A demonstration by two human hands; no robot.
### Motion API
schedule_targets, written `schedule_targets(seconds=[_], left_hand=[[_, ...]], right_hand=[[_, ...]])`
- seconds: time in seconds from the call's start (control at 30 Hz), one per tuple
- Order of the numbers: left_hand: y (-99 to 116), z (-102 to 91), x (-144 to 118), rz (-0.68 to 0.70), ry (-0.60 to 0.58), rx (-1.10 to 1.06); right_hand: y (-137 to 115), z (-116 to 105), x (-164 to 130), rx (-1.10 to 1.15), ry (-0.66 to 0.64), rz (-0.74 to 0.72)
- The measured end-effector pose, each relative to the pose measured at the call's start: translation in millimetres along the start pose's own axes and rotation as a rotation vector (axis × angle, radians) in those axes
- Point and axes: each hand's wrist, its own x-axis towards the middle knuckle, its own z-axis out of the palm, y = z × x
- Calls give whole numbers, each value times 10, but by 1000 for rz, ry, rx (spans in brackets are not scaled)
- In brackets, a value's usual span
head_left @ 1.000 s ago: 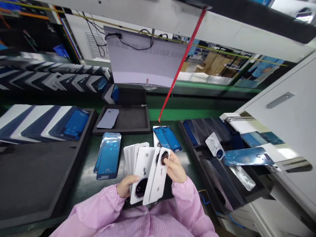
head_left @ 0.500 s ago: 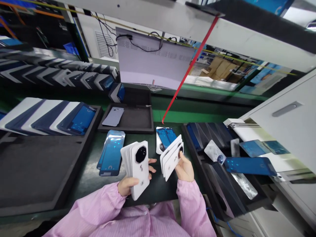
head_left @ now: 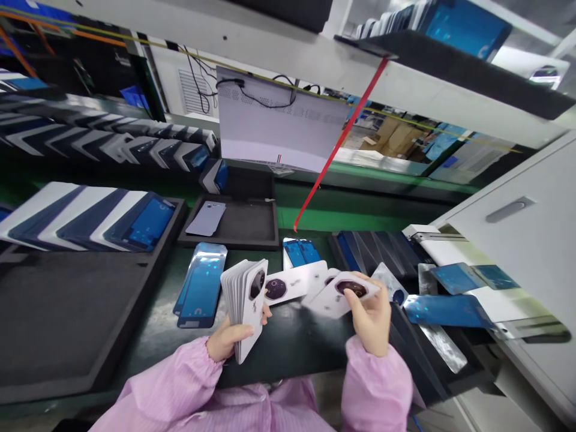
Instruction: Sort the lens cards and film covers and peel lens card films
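My left hand (head_left: 229, 337) is closed round a thick, slightly fanned stack of white phone back covers (head_left: 252, 315), held upright with the dark round camera areas at the top. In my right hand (head_left: 371, 312) are a few white phone back covers (head_left: 330, 303), tilted flat, my thumb pressed on the camera area. Another white cover (head_left: 294, 283) stretches between the two hands, its dark camera ring by my left fingertips; I cannot tell which hand supports it. Behind them, blue-filmed panels (head_left: 300, 252) lie on the dark table. Left of my left hand lie blue-filmed panels (head_left: 204, 288), overlapping.
A dark foam tray (head_left: 58, 324) at the left bears a row of white and blue panels (head_left: 90, 213). A smaller tray (head_left: 252, 219) holds lilac covers (head_left: 207, 217). More panels (head_left: 445, 311) lie over the right tray. A red strap (head_left: 337, 147) slants down ahead.
My right hand has moved right and tipped its covers from upright to nearly flat. One cover now spans the gap between the hands. The left stack has turned and fanned slightly.
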Motion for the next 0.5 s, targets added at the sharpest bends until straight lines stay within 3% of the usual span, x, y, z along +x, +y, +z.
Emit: schedule_targets(seconds=[0.07, 0.13, 0.23, 0.3, 0.37, 0.43, 0.5], left_hand=[[11, -25, 3, -8, -2, 92], [27, -38, 3, -15, -43, 190], [42, -30, -10, -18, -186, 255], [41, -17, -21, -5, -257, 259], [43, -5, -23, 40, -269, 244], [63, 1, -9, 107, -221, 226], [102, -2, 11, 159, -151, 253]], right_hand=[[-233, -44, 83, -197, -332, -158], [-388, 62, 132, -347, -670, -253], [-406, 358, 173, -460, -955, -306], [-337, 479, 217, -499, -1017, -285], [-279, 459, 281, -495, -994, -229], [-250, 338, 328, -404, -869, -164], [-217, 236, 302, -171, -709, -90]])
